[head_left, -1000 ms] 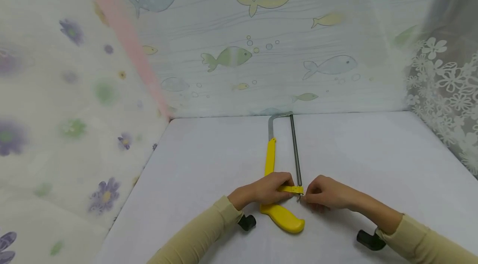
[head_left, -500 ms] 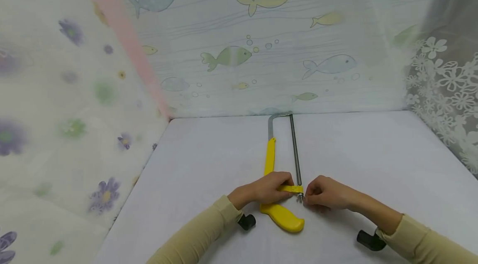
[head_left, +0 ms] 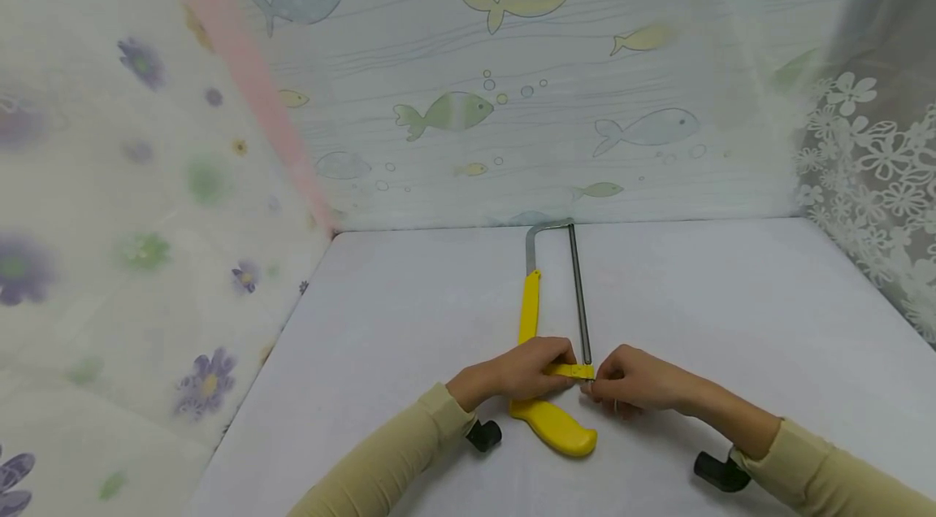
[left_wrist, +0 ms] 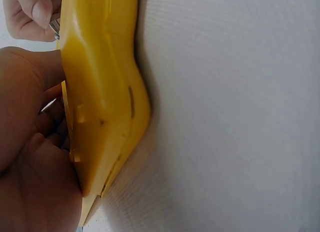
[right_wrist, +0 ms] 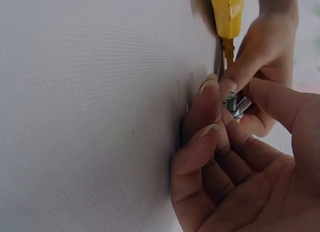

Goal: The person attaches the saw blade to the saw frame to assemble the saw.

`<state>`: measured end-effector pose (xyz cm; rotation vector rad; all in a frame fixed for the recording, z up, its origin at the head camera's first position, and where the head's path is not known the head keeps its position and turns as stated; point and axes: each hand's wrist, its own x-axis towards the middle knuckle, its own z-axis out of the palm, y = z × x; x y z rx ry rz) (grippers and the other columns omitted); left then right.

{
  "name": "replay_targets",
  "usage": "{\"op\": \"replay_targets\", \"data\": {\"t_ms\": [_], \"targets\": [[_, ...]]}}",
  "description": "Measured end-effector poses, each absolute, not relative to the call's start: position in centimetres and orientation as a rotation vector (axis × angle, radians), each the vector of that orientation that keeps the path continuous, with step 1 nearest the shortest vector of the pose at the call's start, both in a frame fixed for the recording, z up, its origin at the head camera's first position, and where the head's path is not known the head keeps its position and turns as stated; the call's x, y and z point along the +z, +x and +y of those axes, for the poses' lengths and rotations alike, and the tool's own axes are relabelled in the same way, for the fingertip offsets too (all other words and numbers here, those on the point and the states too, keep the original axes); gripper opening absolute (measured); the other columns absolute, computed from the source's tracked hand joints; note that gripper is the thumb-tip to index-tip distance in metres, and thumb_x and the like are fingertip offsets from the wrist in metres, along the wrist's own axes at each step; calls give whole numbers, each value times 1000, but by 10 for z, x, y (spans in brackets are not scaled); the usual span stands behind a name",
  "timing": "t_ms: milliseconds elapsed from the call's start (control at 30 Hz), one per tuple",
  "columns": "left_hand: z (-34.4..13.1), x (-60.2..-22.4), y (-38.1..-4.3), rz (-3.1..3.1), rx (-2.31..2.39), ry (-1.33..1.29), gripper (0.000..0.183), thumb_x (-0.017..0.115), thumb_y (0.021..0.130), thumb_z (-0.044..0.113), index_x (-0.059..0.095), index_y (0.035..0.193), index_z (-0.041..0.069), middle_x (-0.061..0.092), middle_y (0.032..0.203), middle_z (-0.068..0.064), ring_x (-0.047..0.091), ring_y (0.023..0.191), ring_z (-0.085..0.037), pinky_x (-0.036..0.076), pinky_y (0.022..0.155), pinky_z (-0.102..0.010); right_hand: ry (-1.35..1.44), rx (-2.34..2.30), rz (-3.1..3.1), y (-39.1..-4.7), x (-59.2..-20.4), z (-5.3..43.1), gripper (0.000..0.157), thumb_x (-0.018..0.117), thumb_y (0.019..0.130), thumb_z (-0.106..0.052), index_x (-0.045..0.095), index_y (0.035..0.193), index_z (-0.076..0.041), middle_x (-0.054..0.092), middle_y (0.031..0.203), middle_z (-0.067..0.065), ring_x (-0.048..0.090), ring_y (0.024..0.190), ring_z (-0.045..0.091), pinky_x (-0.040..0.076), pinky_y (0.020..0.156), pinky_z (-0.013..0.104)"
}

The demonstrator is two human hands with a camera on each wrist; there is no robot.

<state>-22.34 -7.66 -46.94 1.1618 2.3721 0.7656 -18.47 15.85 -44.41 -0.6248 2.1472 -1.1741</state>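
Observation:
A hacksaw [head_left: 529,306] with a yellow handle and a bent metal bow lies on the white table, its dark blade [head_left: 579,297] on the right side. My left hand [head_left: 532,368] grips the frame just above the handle, its fingers around the yellow blade arm. At the near end of the blade, my right hand [head_left: 645,380] pinches a metal wing nut [right_wrist: 243,105] between thumb and fingers. The threaded bolt end [right_wrist: 231,100] sticks out of the nut in the right wrist view. From the head, the fingertips cover the nut. The left wrist view shows the yellow handle [left_wrist: 100,81] close up.
A white cloth covers the table [head_left: 409,297]. Behind it hangs a fish-printed curtain [head_left: 453,54], which the saw's far end nearly reaches. Flowered fabric [head_left: 146,200] stands at the left, lace [head_left: 877,167] at the right. Black wrist cameras [head_left: 484,436] sit under both forearms.
My right fingertips have moved slightly left onto the wing nut, which showed beside them half a second ago and had turned before that. The left hand and the hacksaw stay in place.

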Motion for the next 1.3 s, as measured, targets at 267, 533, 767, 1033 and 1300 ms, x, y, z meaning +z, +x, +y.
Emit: {"op": "replay_targets", "data": {"t_ms": [267,533,767,1033,1300], "targets": [[-76,-468,-223,2383,759,1159,13,65,102,20,61,113,14,62,104,9,53,89,-2,45,85,-14,-579,-1162,2170,-185,-443,157,31,62,102,-28,74,83,-6,65,66,5,51,53,13,42,47,24],[-76,-467,-222,2368,780,1137,13,66,102,19,61,113,14,63,105,9,53,90,-2,46,86,-14,-567,-1148,2178,-183,-440,160,31,63,102,-27,74,83,-6,65,67,5,51,53,13,41,47,24],[-76,-467,-221,2381,772,1135,12,66,102,19,61,112,14,63,105,9,53,89,-2,45,85,-14,-557,-1151,2186,-183,-442,166,24,64,100,-23,73,86,-6,65,70,4,52,54,14,41,47,24],[-76,-467,-220,2379,770,1141,12,66,102,18,61,111,14,62,104,8,53,90,-2,46,86,-14,-646,-1137,2235,-181,-442,166,18,67,98,-17,71,83,-7,61,66,1,51,54,12,41,48,25],[-75,-467,-220,2381,761,1137,12,66,102,19,60,111,14,62,103,9,53,90,-3,45,85,-14,-679,-1163,2169,-182,-442,165,12,69,95,-13,72,87,-6,64,71,3,53,56,12,43,49,23]]}}
